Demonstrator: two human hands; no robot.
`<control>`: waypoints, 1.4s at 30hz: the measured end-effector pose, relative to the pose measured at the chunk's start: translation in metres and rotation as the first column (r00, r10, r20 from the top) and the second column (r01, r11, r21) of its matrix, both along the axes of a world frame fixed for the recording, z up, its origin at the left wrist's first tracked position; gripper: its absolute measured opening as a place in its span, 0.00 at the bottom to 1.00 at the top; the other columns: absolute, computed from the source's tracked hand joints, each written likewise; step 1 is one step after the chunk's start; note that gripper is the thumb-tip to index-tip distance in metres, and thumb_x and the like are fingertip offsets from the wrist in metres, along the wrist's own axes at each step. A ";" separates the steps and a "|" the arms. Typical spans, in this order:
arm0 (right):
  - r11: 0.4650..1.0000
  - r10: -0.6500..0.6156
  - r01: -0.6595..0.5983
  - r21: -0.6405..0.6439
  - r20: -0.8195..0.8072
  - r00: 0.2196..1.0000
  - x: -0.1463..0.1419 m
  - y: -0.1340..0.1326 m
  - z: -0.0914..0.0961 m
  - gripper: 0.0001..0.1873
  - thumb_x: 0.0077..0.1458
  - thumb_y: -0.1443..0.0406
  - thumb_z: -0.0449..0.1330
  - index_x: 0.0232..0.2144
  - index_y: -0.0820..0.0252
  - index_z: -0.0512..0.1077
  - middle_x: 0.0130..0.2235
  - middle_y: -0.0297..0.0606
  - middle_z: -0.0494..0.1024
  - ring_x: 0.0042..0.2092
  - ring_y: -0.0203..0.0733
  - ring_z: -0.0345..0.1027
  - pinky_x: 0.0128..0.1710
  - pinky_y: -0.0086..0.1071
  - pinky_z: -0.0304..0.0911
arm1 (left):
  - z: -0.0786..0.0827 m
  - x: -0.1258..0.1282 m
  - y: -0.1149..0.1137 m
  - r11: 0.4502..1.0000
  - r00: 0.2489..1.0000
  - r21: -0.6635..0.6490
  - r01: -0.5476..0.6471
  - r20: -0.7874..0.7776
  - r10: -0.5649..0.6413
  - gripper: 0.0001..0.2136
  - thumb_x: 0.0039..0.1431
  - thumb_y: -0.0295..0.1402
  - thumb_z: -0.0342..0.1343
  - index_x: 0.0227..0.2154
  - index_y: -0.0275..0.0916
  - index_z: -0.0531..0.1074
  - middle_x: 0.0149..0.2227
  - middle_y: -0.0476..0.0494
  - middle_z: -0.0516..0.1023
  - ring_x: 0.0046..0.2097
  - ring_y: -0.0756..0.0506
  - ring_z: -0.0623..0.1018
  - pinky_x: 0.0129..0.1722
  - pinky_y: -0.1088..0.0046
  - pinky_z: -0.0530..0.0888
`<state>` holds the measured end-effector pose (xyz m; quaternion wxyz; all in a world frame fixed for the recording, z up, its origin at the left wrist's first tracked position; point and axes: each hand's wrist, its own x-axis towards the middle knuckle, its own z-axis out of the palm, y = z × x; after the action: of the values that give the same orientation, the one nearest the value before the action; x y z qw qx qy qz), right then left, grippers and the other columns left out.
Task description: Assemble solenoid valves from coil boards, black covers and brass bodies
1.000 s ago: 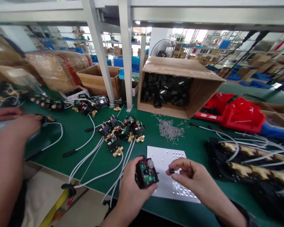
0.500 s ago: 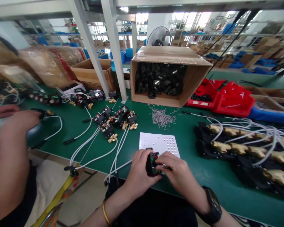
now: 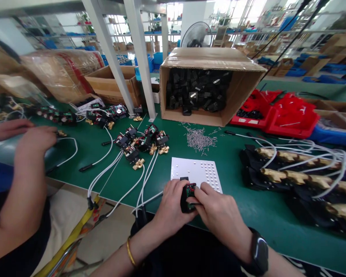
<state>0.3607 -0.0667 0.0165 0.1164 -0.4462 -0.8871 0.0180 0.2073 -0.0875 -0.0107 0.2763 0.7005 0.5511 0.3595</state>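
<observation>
My left hand (image 3: 170, 206) is wrapped round a small black module with a green circuit board (image 3: 188, 191), held just over the near edge of the green table (image 3: 236, 215). My right hand (image 3: 219, 213) is closed with its fingertips pressed on the board's top; what they pinch is hidden. A white cable runs from the module to the left. Just behind both hands lies a white perforated plate (image 3: 196, 171).
A co-worker's hands (image 3: 31, 138) work on a wired part at the left. Wired modules with brass fittings (image 3: 141, 146) lie mid-table, small metal pins (image 3: 198, 138) behind the plate. A tipped cardboard box of black parts (image 3: 207, 90), red bins (image 3: 279, 115) and brass-fitted assemblies (image 3: 302, 177) are at the right.
My right hand, which held a tiny black part apart from the module, has closed in onto the board. Both hands have drawn down toward the table's near edge.
</observation>
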 end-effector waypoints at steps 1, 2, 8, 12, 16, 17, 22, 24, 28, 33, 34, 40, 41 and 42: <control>1.000 -0.004 0.004 -0.028 -0.001 1.000 0.000 0.002 0.003 0.06 0.57 0.63 0.54 0.29 0.57 0.68 0.30 0.35 0.70 0.23 0.36 0.65 0.20 0.32 0.45 | -0.001 0.000 0.000 1.000 1.000 -0.003 -0.001 -0.001 0.001 0.25 0.43 0.26 0.60 0.47 0.41 0.60 0.45 0.41 0.67 0.48 0.41 0.67 0.49 0.60 0.65; 0.997 -0.009 0.008 -0.074 -0.022 1.000 0.000 0.005 0.005 0.06 0.56 0.62 0.55 0.28 0.56 0.68 0.29 0.34 0.71 0.24 0.36 0.66 0.21 0.32 0.45 | -0.001 -0.001 0.000 1.000 1.000 -0.005 -0.002 -0.003 0.002 0.26 0.43 0.26 0.60 0.47 0.41 0.60 0.45 0.41 0.67 0.48 0.41 0.66 0.49 0.60 0.65; 0.979 -0.098 0.046 -0.199 -0.264 0.959 -0.006 0.008 -0.001 0.05 0.53 0.64 0.59 0.29 0.57 0.66 0.30 0.32 0.72 0.29 0.37 0.68 0.25 0.28 0.55 | -0.003 -0.003 0.001 1.000 1.000 -0.008 0.025 -0.016 -0.025 0.26 0.45 0.26 0.60 0.48 0.41 0.58 0.46 0.42 0.66 0.49 0.41 0.66 0.50 0.59 0.64; 0.993 -0.027 -0.015 -0.118 -0.354 0.935 -0.003 -0.005 -0.013 0.05 0.56 0.69 0.54 0.35 0.59 0.69 0.35 0.39 0.74 0.33 0.40 0.70 0.30 0.30 0.63 | -0.004 -0.003 0.000 0.999 0.999 0.007 0.040 -0.027 -0.039 0.27 0.45 0.26 0.60 0.49 0.42 0.57 0.47 0.41 0.65 0.49 0.40 0.66 0.50 0.57 0.64; 0.975 -0.007 -0.076 -0.209 -0.370 0.929 0.006 -0.010 -0.013 0.17 0.54 0.75 0.50 0.44 0.56 0.68 0.41 0.40 0.74 0.36 0.40 0.70 0.35 0.32 0.67 | -0.006 -0.004 0.001 0.998 0.998 0.000 0.055 -0.038 -0.055 0.28 0.45 0.28 0.61 0.49 0.42 0.56 0.47 0.40 0.65 0.49 0.40 0.66 0.50 0.57 0.65; 0.971 -0.015 -0.074 -0.229 -0.367 0.930 0.008 -0.008 -0.011 0.18 0.54 0.75 0.49 0.43 0.56 0.69 0.40 0.39 0.74 0.36 0.40 0.70 0.35 0.31 0.67 | -0.006 -0.005 0.002 0.998 0.997 -0.004 0.066 -0.041 -0.066 0.29 0.44 0.27 0.61 0.49 0.42 0.56 0.47 0.41 0.65 0.50 0.40 0.66 0.50 0.57 0.65; 0.929 -0.093 -0.067 -0.363 -0.405 0.909 0.004 0.004 0.002 0.13 0.51 0.76 0.54 0.33 0.55 0.70 0.35 0.34 0.70 0.34 0.38 0.69 0.34 0.30 0.65 | -0.003 -0.010 0.006 0.992 0.991 -0.034 0.122 -0.044 -0.124 0.30 0.41 0.25 0.63 0.49 0.43 0.58 0.48 0.42 0.66 0.50 0.40 0.66 0.51 0.59 0.65; 0.913 -0.122 -0.081 -0.401 -0.455 0.882 0.000 0.006 0.005 0.11 0.51 0.76 0.55 0.33 0.55 0.69 0.36 0.34 0.69 0.36 0.38 0.68 0.37 0.31 0.65 | -0.002 -0.012 0.006 0.991 0.991 -0.039 0.131 -0.034 -0.132 0.31 0.40 0.26 0.63 0.49 0.43 0.59 0.48 0.43 0.66 0.51 0.40 0.66 0.51 0.59 0.65; 0.927 -0.106 -0.086 -0.366 -0.474 0.874 -0.002 0.002 -0.001 0.13 0.52 0.77 0.52 0.35 0.56 0.67 0.40 0.36 0.69 0.37 0.39 0.67 0.38 0.32 0.64 | 0.000 -0.014 0.006 0.993 0.993 -0.036 0.116 -0.003 -0.116 0.30 0.41 0.26 0.63 0.49 0.43 0.59 0.48 0.43 0.66 0.51 0.41 0.66 0.52 0.60 0.65; 0.944 -0.123 -0.050 -0.326 -0.490 0.863 -0.005 0.001 -0.010 0.08 0.52 0.75 0.54 0.30 0.57 0.67 0.34 0.35 0.69 0.35 0.38 0.67 0.34 0.30 0.63 | 0.001 -0.012 0.007 0.993 0.994 -0.055 0.108 0.005 -0.108 0.29 0.41 0.26 0.63 0.48 0.43 0.60 0.48 0.43 0.66 0.51 0.41 0.66 0.52 0.60 0.65; 0.941 -0.135 -0.050 -0.333 -0.508 0.851 -0.006 0.002 -0.010 0.07 0.51 0.74 0.56 0.29 0.57 0.68 0.34 0.34 0.68 0.34 0.38 0.67 0.33 0.30 0.63 | 0.001 -0.012 0.007 0.992 0.994 -0.060 0.111 0.005 -0.111 0.29 0.41 0.26 0.63 0.48 0.43 0.60 0.48 0.43 0.67 0.51 0.41 0.67 0.52 0.60 0.65; 0.868 -0.423 0.099 -0.487 -0.619 0.661 0.005 0.018 -0.014 0.06 0.48 0.62 0.61 0.29 0.57 0.68 0.31 0.34 0.70 0.30 0.37 0.64 0.29 0.30 0.60 | 0.004 -0.018 0.012 0.994 0.997 -0.089 0.066 0.043 -0.062 0.30 0.38 0.30 0.65 0.47 0.40 0.62 0.55 0.38 0.59 0.57 0.38 0.62 0.55 0.59 0.62; 0.833 -0.488 0.087 -0.547 -0.650 0.583 0.015 0.022 -0.015 0.09 0.51 0.58 0.58 0.28 0.58 0.69 0.28 0.33 0.70 0.26 0.35 0.61 0.26 0.29 0.57 | 0.008 -0.021 0.016 0.992 0.996 -0.105 0.070 0.067 -0.063 0.29 0.37 0.31 0.65 0.46 0.39 0.63 0.57 0.37 0.58 0.57 0.37 0.62 0.56 0.59 0.62; 0.804 -0.540 0.059 -0.592 -0.684 0.490 0.026 0.027 -0.016 0.16 0.55 0.53 0.53 0.27 0.59 0.70 0.25 0.34 0.70 0.23 0.34 0.57 0.23 0.29 0.54 | 0.012 -0.024 0.022 0.986 0.991 -0.136 0.100 0.102 -0.087 0.28 0.37 0.31 0.65 0.46 0.39 0.64 0.56 0.38 0.59 0.56 0.37 0.63 0.55 0.60 0.63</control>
<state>0.3863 -0.0396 0.0009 0.4032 -0.5503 -0.5910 0.4303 0.1836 -0.0655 0.0009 0.3678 0.6864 0.5277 0.3392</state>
